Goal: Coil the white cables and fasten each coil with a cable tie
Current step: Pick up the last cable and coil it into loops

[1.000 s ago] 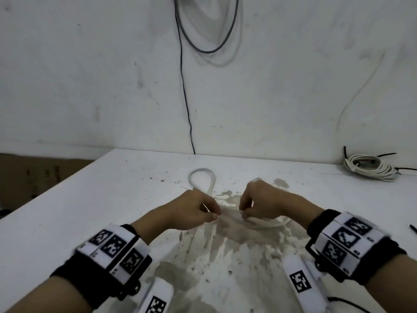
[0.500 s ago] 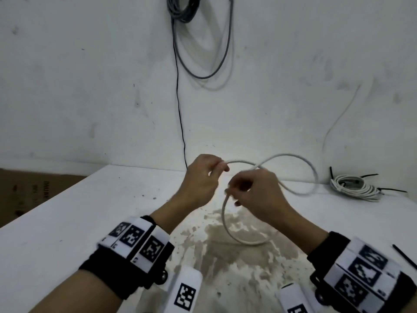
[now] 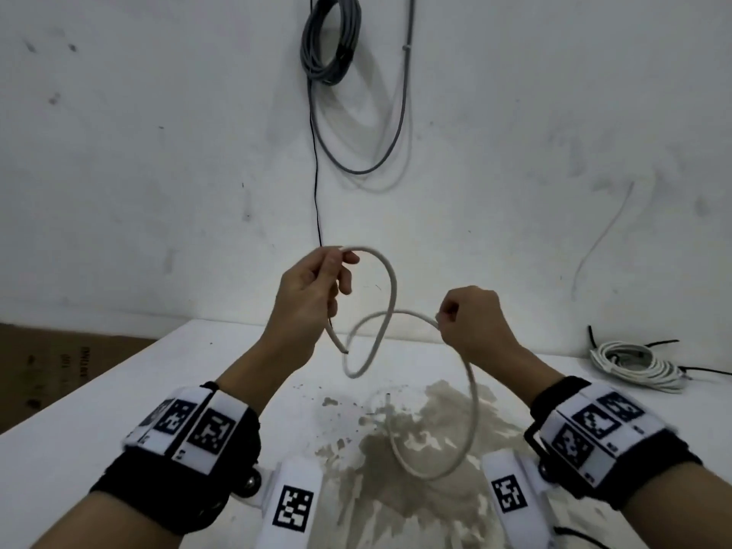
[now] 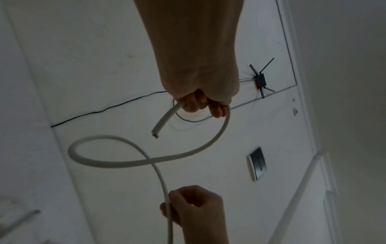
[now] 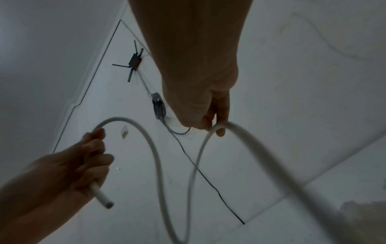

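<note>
Now we've got the left hand gripping the cable near its cut end, a loop sagging between above the worktop, right hand pinching it; a tied coil lies far right.

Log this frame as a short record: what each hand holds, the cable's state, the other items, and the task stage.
left hand: grips the cable near its cut end
right hand: pinches the cable further along
cable: in the air, one crossed loop between the hands, the rest hanging in a curve over the table
finished coil: far right on the table
grey coil: hangs on the wall
stage: coiling begun, no tie on this cable
</note>
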Action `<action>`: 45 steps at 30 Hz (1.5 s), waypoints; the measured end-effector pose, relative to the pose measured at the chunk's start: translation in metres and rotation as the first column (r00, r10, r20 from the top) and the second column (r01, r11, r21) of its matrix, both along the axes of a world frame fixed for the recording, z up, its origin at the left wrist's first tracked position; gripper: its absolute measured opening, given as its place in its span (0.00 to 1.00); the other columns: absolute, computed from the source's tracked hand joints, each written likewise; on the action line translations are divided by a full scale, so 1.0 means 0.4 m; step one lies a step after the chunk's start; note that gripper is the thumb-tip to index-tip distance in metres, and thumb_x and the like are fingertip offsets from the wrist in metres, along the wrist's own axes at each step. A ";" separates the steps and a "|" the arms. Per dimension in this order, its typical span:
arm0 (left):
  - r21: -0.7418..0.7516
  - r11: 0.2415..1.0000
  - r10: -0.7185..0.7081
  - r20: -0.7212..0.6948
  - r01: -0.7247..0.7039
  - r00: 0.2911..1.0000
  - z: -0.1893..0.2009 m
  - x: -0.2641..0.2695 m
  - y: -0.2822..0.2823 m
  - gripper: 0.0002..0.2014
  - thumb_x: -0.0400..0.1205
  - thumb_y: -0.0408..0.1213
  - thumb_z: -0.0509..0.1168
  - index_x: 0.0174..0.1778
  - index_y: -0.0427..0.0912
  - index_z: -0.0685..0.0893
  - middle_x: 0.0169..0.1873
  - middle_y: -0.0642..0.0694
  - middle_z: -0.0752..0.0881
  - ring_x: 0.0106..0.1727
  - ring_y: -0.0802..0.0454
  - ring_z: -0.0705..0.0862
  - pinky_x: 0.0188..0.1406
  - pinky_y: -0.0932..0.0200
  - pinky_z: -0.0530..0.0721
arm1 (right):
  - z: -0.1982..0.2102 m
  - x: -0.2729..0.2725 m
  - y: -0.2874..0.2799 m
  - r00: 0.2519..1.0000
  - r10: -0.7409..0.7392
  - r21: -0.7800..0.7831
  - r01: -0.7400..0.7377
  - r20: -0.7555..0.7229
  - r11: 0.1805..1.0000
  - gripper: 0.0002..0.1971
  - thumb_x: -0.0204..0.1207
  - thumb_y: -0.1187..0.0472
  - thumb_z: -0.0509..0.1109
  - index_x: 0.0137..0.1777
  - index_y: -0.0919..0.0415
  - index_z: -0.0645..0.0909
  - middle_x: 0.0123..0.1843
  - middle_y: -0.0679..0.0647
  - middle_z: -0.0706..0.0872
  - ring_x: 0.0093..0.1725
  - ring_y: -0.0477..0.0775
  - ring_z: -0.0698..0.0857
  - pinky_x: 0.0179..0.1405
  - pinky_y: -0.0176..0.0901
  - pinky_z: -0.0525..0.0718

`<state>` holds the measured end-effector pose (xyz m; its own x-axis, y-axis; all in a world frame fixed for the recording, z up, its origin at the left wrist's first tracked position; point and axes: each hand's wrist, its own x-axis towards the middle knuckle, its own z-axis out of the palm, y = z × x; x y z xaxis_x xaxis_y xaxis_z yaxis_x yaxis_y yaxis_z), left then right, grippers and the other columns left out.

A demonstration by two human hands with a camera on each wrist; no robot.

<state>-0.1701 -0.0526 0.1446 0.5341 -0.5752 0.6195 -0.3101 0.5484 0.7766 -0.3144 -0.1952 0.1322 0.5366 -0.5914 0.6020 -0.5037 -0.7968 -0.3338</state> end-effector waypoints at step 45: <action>0.364 0.923 -0.052 0.441 -0.125 0.896 -0.051 -0.066 -0.065 0.21 0.88 0.45 0.48 0.41 0.39 0.81 0.17 0.51 0.75 0.15 0.61 0.70 0.24 0.61 0.70 | 0.006 -0.024 0.043 0.807 0.586 -0.295 -0.543 0.075 0.786 0.07 0.67 0.57 0.76 0.42 0.59 0.87 0.31 0.47 0.87 0.32 0.44 0.78 0.34 0.23 0.73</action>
